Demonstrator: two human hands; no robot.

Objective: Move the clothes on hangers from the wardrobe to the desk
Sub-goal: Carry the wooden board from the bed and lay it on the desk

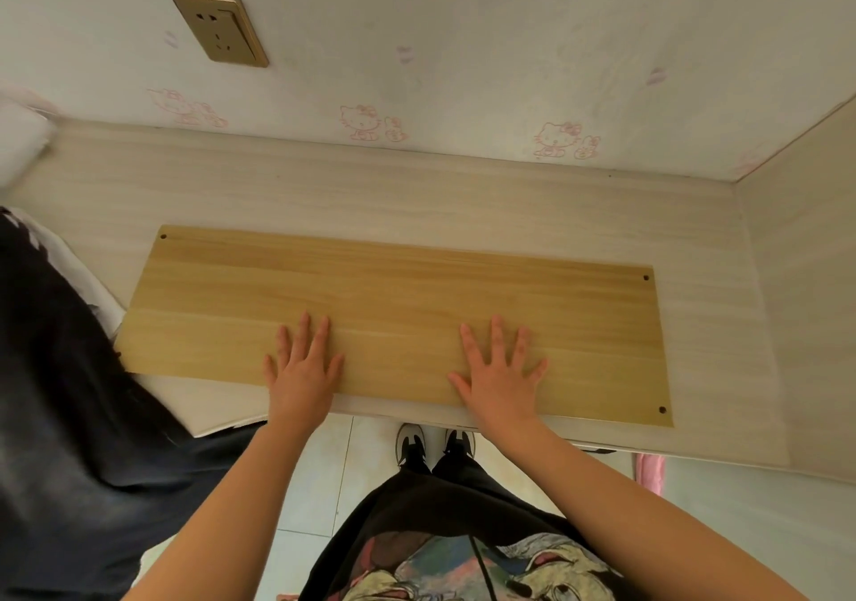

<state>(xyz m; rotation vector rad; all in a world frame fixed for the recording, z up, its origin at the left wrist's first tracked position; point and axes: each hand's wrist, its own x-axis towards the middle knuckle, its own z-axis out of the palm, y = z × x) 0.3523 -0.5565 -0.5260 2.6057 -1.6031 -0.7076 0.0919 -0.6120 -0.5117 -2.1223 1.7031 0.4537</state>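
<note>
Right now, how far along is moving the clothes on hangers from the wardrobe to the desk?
Maybe done: a dark fabric piece lies over the left end of the pale wood-grain desk, though no hanger shows. In hand: nothing; the left hand and right hand rest flat on the yellow-brown rectangular wooden board. Left: cannot tell; the wardrobe is out of view.

Board (393, 285) laid flat on desk (417, 193), twd front edge. L hand (303, 369) and R hand (502, 376) rested flat on board's front half, apart. Socket (220, 28) set in wall (463, 44) behind, upper left. Fabric (69, 392), poss. clothing, draped over desk's left end, just beside board. Side panel (806, 276) at right.
</note>
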